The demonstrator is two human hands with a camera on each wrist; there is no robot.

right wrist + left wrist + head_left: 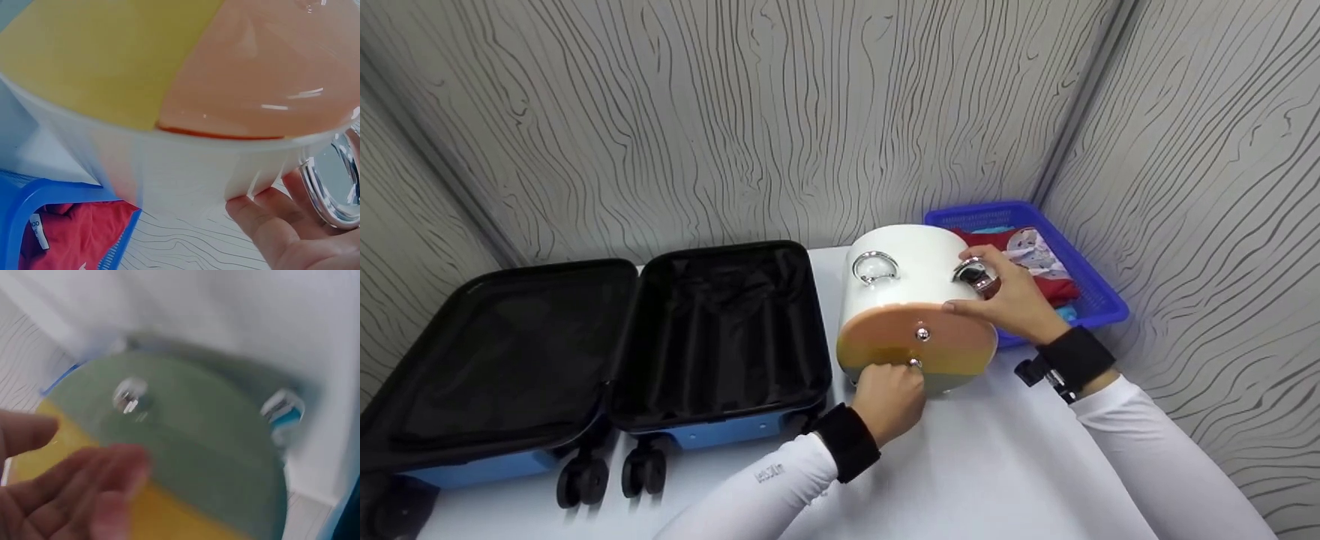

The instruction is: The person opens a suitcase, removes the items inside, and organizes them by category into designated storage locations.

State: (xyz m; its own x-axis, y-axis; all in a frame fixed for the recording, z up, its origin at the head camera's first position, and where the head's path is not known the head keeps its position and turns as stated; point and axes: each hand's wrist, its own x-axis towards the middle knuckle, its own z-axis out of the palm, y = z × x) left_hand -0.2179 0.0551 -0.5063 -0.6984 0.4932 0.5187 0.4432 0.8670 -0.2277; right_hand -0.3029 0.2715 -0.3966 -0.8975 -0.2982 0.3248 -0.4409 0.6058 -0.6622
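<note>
Tight around the case, open table toward me

The white round case (919, 300) fills the middle; the open suitcase (720, 337) walls off nine o'clock, the blue basket (1102, 304) blocks two o'clock, and bare tabletop (982, 465) lies free at six o'clock.

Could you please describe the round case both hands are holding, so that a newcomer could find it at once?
On the white table, between the open suitcase and the blue basket, lies a white drum-shaped case on its side. Only it has shiny silver ring handles and a peach, yellow and green end panel.
</note>
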